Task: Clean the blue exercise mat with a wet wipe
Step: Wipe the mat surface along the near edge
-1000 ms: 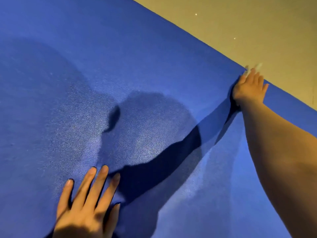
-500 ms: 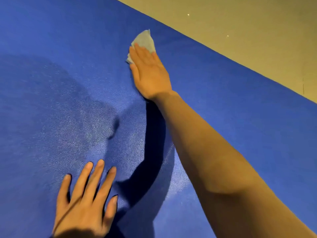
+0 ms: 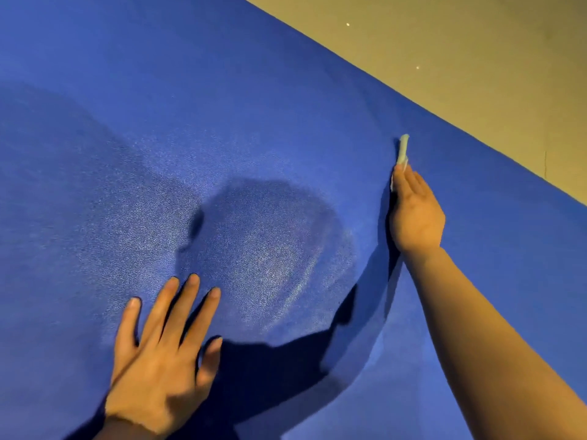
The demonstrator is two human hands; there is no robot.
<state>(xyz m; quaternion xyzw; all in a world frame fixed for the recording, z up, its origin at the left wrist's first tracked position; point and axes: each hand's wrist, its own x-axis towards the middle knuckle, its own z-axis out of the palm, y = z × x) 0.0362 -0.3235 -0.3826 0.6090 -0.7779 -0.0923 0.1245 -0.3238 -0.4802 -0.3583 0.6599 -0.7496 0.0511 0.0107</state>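
Observation:
The blue exercise mat [image 3: 222, 90] fills most of the view, with a damp sheen across its middle. My right hand [image 3: 414, 211] lies flat on the mat near its far right edge, fingers straight, pressing the pale wet wipe [image 3: 402, 150] down. Only a crumpled end of the wipe sticks out past my fingertips; the rest is hidden under the hand. My left hand [image 3: 158, 354] rests flat on the mat at the lower left, fingers spread, holding nothing.
Beige floor [image 3: 476, 58] shows beyond the mat's far edge at the upper right, with two small white specks on it. Shadows of my head and arms fall across the mat's middle.
My right hand swept the wipe from the far right edge to the upper middle of the mat, then back toward the right. My left hand stayed planted.

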